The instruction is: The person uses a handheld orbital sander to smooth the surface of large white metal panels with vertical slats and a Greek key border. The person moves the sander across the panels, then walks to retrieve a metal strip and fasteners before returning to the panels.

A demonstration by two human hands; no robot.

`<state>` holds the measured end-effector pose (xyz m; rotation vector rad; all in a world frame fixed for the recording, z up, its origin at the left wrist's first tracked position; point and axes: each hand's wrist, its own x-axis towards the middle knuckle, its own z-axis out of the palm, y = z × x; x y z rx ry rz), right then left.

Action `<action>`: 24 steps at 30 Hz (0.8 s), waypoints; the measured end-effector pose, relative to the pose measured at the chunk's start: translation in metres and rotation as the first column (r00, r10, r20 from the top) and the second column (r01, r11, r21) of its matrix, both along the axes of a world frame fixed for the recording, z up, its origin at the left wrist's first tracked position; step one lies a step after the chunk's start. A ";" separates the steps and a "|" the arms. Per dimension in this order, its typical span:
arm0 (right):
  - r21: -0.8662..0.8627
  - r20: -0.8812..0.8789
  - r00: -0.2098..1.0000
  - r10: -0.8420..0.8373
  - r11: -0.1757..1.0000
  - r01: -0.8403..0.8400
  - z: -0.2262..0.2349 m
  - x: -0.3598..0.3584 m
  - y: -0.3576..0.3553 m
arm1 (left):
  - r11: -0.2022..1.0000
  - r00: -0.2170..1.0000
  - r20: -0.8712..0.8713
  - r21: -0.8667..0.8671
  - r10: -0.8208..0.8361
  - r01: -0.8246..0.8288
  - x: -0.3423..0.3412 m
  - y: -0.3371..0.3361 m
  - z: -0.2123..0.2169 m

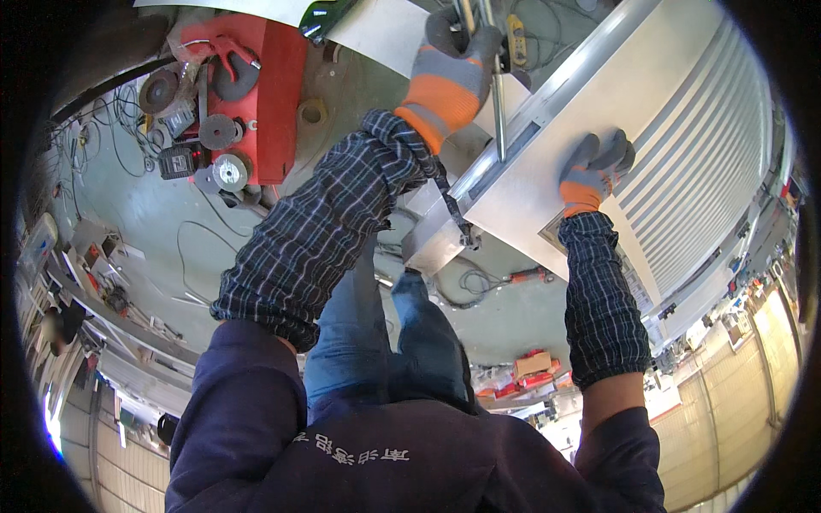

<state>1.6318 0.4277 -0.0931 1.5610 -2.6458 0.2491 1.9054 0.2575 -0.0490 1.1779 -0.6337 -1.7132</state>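
Observation:
My left hand [446, 84], in an orange and grey glove, is closed around a tool with two slim metal rods [499, 111]. One rod points down to the metal edge frame [547, 94] of a large white panel; whether its tip touches is hard to tell. The kind of tool does not show. My right hand [595, 171], gloved alike, lies with fingers stretched on the panel's smooth white face [522, 197], beside its ribbed, louvre-like part [693, 154]. Checked sleeve covers reach over both forearms.
On the left a red box [278, 94] carries grinding discs [231, 171] and a red air blow gun [224, 51]. Cables [184, 248] trail over the floor. An orange-and-black power tool [526, 275] lies under the panel's lower edge. A yellow power strip [516, 38] lies beyond.

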 end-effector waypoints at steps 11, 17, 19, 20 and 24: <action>0.095 -0.218 0.956 0.194 0.980 -0.177 -0.069 -0.061 0.045 | 0.844 0.745 0.422 0.103 -0.517 0.527 0.004 0.050 -0.025; 0.482 -0.379 0.812 0.443 0.844 -0.236 -0.071 -0.079 0.056 | 0.745 0.605 0.499 0.134 -0.620 0.654 -0.006 0.058 -0.027; 0.604 -0.346 0.826 0.444 0.780 -0.166 -0.073 -0.087 0.065 | 0.627 0.421 0.564 0.237 -0.710 0.742 -0.016 0.055 -0.030; 0.619 -0.355 0.814 0.460 0.768 -0.164 -0.074 -0.089 0.071 | 0.571 0.352 0.550 0.297 -0.758 0.765 -0.018 0.057 -0.030; 0.607 -0.340 0.823 0.454 0.775 -0.177 -0.071 -0.080 0.065 | 0.627 0.328 0.660 0.280 -0.675 0.726 -0.014 0.058 -0.030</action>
